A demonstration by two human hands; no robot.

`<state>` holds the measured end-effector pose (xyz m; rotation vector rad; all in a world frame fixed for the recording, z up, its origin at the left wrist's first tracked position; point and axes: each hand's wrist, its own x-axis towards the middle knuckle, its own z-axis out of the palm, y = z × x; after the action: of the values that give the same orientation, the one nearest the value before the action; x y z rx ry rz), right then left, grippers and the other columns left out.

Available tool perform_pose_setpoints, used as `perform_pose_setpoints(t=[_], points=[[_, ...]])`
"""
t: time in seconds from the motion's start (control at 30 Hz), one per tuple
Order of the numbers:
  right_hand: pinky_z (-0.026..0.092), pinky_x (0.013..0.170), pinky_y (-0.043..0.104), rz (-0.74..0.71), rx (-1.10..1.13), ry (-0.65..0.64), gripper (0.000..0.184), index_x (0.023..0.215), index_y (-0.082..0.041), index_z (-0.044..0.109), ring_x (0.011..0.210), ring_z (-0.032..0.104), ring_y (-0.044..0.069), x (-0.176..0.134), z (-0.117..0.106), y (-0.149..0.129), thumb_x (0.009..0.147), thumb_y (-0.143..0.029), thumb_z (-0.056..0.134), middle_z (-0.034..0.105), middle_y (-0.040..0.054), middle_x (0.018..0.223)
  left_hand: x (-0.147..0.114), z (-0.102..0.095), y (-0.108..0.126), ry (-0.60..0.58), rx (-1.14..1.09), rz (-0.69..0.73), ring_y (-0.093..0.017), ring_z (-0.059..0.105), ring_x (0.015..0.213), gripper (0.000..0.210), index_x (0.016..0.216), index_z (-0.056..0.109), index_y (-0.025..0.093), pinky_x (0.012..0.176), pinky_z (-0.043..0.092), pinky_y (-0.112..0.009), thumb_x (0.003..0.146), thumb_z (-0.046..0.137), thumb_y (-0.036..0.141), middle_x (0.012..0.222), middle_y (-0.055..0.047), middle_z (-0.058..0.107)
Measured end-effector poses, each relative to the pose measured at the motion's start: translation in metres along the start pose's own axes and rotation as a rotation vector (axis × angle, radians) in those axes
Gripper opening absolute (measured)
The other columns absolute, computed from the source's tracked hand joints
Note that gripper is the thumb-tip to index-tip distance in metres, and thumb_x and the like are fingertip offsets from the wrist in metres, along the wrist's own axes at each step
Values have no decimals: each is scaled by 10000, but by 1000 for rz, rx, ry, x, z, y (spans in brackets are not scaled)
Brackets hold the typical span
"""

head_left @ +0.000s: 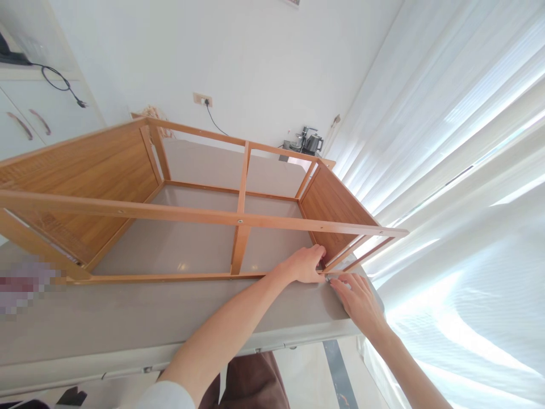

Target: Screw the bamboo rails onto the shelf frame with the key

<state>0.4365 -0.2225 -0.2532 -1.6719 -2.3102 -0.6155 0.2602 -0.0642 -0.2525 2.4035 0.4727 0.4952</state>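
Note:
A wooden shelf frame (183,215) lies on its side on the grey tabletop (170,318), with a solid panel (80,199) at its left end and another panel (340,207) at its right end. My left hand (305,264) is wrapped round the lower near rail, close to the right corner, its fingers curled inside the frame. Just right of it, my right hand (356,292) pinches a small shiny metal piece (327,278) against that corner. Its exact kind is too small to make out. Screw heads dot the upper near rail (281,220).
Beyond the frame, a dark kettle (314,143) stands by the wall near a plugged-in cord (215,120). Sheer white curtains (460,170) hang close on the right. White cabinets (34,113) stand at the far left. The table's front edge (191,343) runs before me.

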Motion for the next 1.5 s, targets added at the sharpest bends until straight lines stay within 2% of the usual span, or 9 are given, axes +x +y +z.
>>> perform_pose_setpoints(t=[0.27,0.6,0.77,0.9,1.03,1.13,1.23,1.37,1.5], points=[[427,813,359,-24,-59,2,224,999,-191,656,810,500,187,3,0,-1,937,-57,488,600,70,943,0,0,-1,9,13,28,-230,662,863,387,980,441,223,733,507,-347,725,691,373,1072,-67,631],[423,855,376,-46,-129,-38,341,1034,-190,666,870,520,216,10,-5,-6,857,37,484,600,74,937,1,1,-2,11,15,24,-242,666,878,401,986,444,227,764,509,-356,718,697,385,1084,-68,634],[412,837,391,-38,-199,-90,259,952,-183,661,847,537,225,13,-7,-11,875,7,503,615,73,891,1,1,-2,-1,24,25,-232,671,879,388,969,439,228,761,511,-347,726,693,393,1089,-63,635],[413,858,382,-4,-106,-39,182,943,-197,648,860,579,212,13,-8,-11,954,-83,506,651,51,873,2,2,-3,-4,35,23,-233,675,877,421,983,441,225,764,515,-347,714,707,410,1085,-62,638],[418,926,379,36,11,-5,200,918,-209,651,893,608,201,9,-3,-9,1000,-150,478,679,51,905,2,0,-1,-17,41,1,-244,674,911,426,996,449,225,769,519,-352,723,706,428,1117,-72,641],[439,867,364,110,57,44,196,948,-215,672,897,607,206,4,2,-7,1010,-211,487,681,75,1009,0,-2,1,-19,38,-2,-241,671,917,422,1004,450,227,779,522,-349,723,709,404,1116,-67,642],[434,797,347,153,92,35,225,904,-211,670,837,592,197,1,6,-6,1020,-232,478,677,67,943,0,-1,2,-2,31,1,-235,668,899,421,1010,453,226,795,518,-353,716,706,389,1096,-61,641],[426,797,346,157,122,21,219,923,-208,674,838,584,194,-1,7,-4,1023,-228,480,671,56,896,1,2,1,12,18,4,-234,667,897,421,1020,461,223,797,509,-352,708,702,371,1087,-60,639],[441,813,351,138,149,21,186,1014,-215,673,890,589,206,-5,11,1,1020,-232,488,675,69,979,1,3,-1,19,12,-2,-237,668,898,428,1024,463,224,784,507,-348,707,705,380,1088,-59,643]])
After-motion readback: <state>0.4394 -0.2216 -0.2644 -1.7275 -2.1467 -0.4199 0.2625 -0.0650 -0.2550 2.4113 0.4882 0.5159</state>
